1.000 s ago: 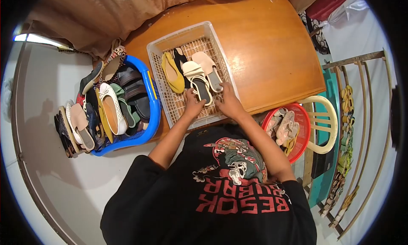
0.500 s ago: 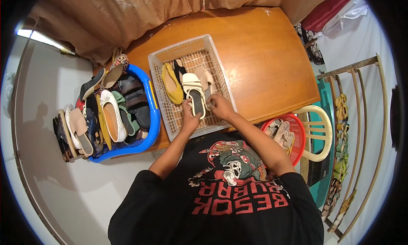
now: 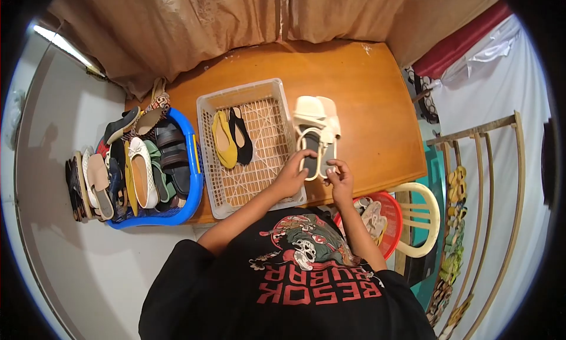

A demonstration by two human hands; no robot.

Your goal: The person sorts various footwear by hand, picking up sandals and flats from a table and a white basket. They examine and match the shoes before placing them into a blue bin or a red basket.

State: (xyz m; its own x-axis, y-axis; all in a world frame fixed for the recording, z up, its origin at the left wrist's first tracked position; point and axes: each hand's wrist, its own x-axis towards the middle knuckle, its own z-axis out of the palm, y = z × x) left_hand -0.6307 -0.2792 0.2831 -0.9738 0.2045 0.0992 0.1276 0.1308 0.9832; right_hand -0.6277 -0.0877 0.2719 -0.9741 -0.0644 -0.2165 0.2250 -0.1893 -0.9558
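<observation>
A cream strappy sandal (image 3: 309, 110) with a dark insole is pinched at its heel by my left hand (image 3: 292, 175). Close against it on the right is a beige sandal (image 3: 331, 117), partly covered, whose heel end my right hand (image 3: 340, 184) grips. Both sandals are over the wooden table, just right of a white plastic crate (image 3: 286, 101). Inside the crate, a mustard-yellow shoe (image 3: 224, 145) and a black shoe (image 3: 242, 144) lie side by side, toes toward me.
At the left, a blue basket (image 3: 196, 192) is heaped with sandals and flats. A red basket (image 3: 394, 222) of footwear is by my right arm, near a cream plastic chair (image 3: 433, 222). Farther right stands a wooden rack (image 3: 519, 163) hung with sandals.
The cream and beige sandals have come out of the crate and moved right, over the table. Both hands moved with them. The yellow and black shoes remain in the crate.
</observation>
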